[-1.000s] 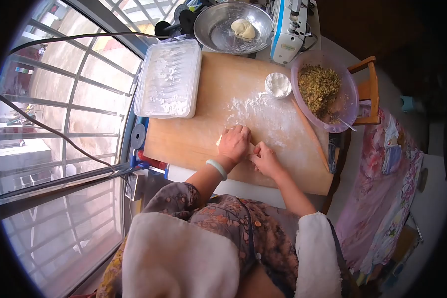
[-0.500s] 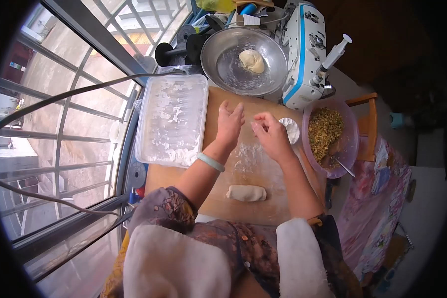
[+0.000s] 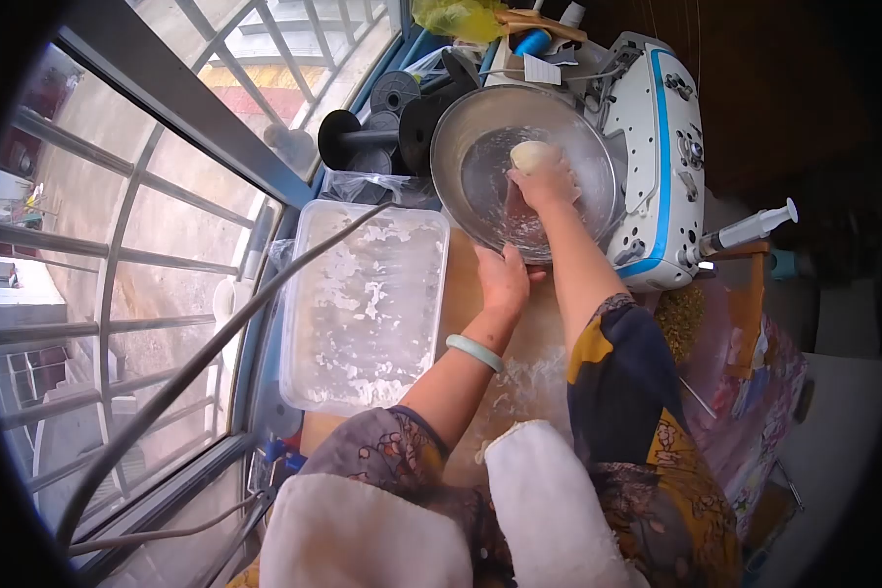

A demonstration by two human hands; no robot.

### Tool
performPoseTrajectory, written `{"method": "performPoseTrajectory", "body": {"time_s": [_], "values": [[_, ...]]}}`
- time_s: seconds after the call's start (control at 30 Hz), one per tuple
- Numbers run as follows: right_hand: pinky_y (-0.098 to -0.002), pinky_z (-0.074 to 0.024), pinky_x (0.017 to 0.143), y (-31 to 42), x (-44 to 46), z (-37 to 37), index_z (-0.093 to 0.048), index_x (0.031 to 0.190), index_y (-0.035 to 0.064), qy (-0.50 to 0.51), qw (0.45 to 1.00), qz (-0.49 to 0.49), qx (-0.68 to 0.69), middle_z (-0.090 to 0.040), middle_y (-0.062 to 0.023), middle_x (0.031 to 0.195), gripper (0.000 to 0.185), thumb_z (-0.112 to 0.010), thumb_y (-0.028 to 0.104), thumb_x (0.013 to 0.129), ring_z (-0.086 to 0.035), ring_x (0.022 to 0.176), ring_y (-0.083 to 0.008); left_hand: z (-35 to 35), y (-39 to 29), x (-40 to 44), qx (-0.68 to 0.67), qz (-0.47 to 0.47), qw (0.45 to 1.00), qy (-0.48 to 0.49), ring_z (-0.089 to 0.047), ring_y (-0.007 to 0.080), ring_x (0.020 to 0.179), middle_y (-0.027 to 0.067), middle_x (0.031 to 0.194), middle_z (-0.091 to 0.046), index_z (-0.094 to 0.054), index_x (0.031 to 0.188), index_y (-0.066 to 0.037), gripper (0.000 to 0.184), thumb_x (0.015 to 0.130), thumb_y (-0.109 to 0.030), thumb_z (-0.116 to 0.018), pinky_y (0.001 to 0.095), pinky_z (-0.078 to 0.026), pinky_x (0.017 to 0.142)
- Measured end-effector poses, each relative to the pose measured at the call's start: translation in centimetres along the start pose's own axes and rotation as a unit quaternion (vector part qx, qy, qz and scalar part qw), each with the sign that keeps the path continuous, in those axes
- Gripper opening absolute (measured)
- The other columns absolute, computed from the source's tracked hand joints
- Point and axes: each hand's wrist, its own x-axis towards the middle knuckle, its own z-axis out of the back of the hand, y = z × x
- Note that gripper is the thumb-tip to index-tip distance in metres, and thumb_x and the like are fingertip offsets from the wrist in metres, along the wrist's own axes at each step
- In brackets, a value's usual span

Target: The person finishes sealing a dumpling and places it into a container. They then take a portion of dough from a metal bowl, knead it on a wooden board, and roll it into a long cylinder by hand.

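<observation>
Inside the metal bowl (image 3: 461, 186), my right hand (image 3: 547, 183) is closed round a pale lump of dough (image 3: 534, 157). My left hand (image 3: 508, 282), with a pale bangle on its wrist, is at the bowl's near rim, its fingers apart and partly hidden by the rim. Below the bowl lies the floured wooden board (image 3: 465, 314). An end of the dough roll (image 3: 482, 453) shows beside the white sleeve cover, which hides the rest.
A floury plastic tray (image 3: 367, 304) sits left of the board, with a cable crossing over it. Black spools (image 3: 363, 142) stand behind it. A white sewing machine (image 3: 661, 167) is right of the bowl; filling (image 3: 678, 323) shows partly beyond my right arm.
Both hands have moved forward from the board to the metal bowl. My right hand has taken hold of the dough lump there. The view has shifted forward, and the dough roll is now mostly hidden.
</observation>
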Motion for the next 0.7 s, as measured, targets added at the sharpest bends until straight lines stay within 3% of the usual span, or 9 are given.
{"method": "performPoseTrajectory", "body": {"time_s": [0.1, 0.23, 0.33, 0.43, 0.53, 0.63, 0.7], "values": [[-0.0560, -0.0433, 0.102, -1.4, 2.2, -1.0, -0.040, 0.139, 0.0044, 0.004, 0.999, 0.037, -0.013, -0.048, -0.0180, 0.141, 0.084, -0.078, 0.048, 0.079, -0.046, 0.131, -0.0407, -0.1, 0.8, 0.5, -0.025, 0.006, 0.999, -0.020, -0.069, 0.0312, 0.092, 0.0239, 0.130, -0.051, -0.022, 0.139, 0.003, 0.045, 0.098, -0.002, -0.040, 0.0341, -0.065, 0.061], [-0.0471, -0.0466, 0.101, -2.6, 4.7, -1.0, -0.055, 0.128, 0.0018, 0.004, 0.998, 0.058, -0.012, -0.058, -0.0213, 0.131, 0.069, -0.078, 0.045, 0.079, -0.055, 0.123, -0.0397, -0.2, 1.5, 0.9, -0.042, 0.012, 0.999, -0.016, -0.068, 0.0313, 0.096, 0.0238, 0.131, -0.049, -0.020, 0.141, 0.002, 0.047, 0.098, -0.001, -0.039, 0.0339, -0.066, 0.064], [-0.0433, -0.0492, 0.098, -3.1, 6.2, 0.3, -0.062, 0.121, -0.0011, 0.068, 0.994, 0.084, 0.030, -0.065, -0.0237, 0.121, 0.062, -0.079, 0.041, 0.079, -0.062, 0.115, -0.0367, -0.1, 0.9, 0.7, -0.044, 0.016, 0.999, -0.004, -0.067, 0.0319, 0.098, 0.0239, 0.134, -0.047, -0.018, 0.142, 0.001, 0.049, 0.097, 0.000, -0.039, 0.0338, -0.066, 0.065], [-0.0434, -0.0510, 0.095, -3.6, 7.1, -0.3, -0.064, 0.118, -0.0028, 0.051, 0.996, 0.055, 0.041, -0.068, -0.0251, 0.115, 0.060, -0.080, 0.038, 0.077, -0.066, 0.110, -0.0344, -0.1, 0.4, 0.6, -0.044, 0.009, 0.999, -0.002, -0.067, 0.0324, 0.098, 0.0238, 0.135, -0.046, -0.016, 0.143, 0.001, 0.052, 0.096, 0.000, -0.038, 0.0342, -0.066, 0.065], [-0.0434, -0.0503, 0.097, -3.8, 6.9, -0.9, -0.061, 0.123, -0.0010, 0.111, 0.984, 0.018, 0.141, -0.065, -0.0235, 0.122, 0.058, -0.079, 0.033, 0.079, -0.061, 0.117, -0.0353, -0.1, 0.5, 0.3, -0.045, 0.016, 0.999, -0.015, -0.066, 0.0327, 0.098, 0.0241, 0.134, -0.045, -0.017, 0.141, 0.002, 0.050, 0.096, 0.001, -0.038, 0.0348, -0.066, 0.065], [-0.0425, -0.0485, 0.100, -1.6, 2.6, -1.7, -0.058, 0.126, 0.0012, -0.046, 0.998, 0.048, -0.009, -0.060, -0.0213, 0.127, 0.055, -0.076, 0.026, 0.080, -0.056, 0.121, -0.0374, -0.4, 0.9, 1.0, -0.058, 0.044, 0.997, -0.026, -0.066, 0.0325, 0.099, 0.0242, 0.132, -0.046, -0.022, 0.135, 0.005, 0.044, 0.095, 0.000, -0.039, 0.0353, -0.066, 0.066], [-0.0438, -0.0461, 0.102, -0.7, -0.4, -1.4, -0.056, 0.124, 0.0019, -0.061, 0.993, 0.089, -0.043, -0.056, -0.0197, 0.127, 0.050, -0.074, 0.023, 0.082, -0.052, 0.121, -0.0385, -0.5, 0.9, 1.1, -0.053, 0.056, 0.997, -0.031, -0.066, 0.0322, 0.099, 0.0240, 0.130, -0.048, -0.025, 0.131, 0.006, 0.040, 0.094, 0.000, -0.040, 0.0358, -0.066, 0.066]]}}
